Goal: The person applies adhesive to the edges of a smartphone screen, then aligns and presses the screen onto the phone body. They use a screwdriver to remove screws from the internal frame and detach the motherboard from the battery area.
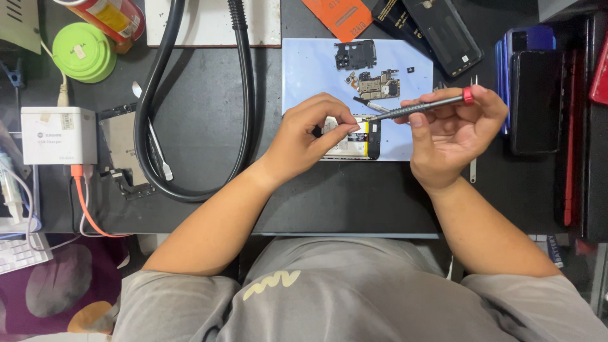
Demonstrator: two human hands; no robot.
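Right hand (453, 130) is pinching the thin, light, stiff screwdriver (418, 109) mid-shaft while our left hand (313, 130) is closing its fingertips on the fragile opened phone (354, 139), gripping its edges on the pale blue mat (304, 69).

grey short-sleeved t-shirt (354, 297) with a pale yellow wavy mark on the chest, forearms bare

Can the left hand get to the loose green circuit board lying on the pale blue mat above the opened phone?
Probably yes: the left hand pinches the opened phone just below the green circuit board, with bare pale blue mat between.
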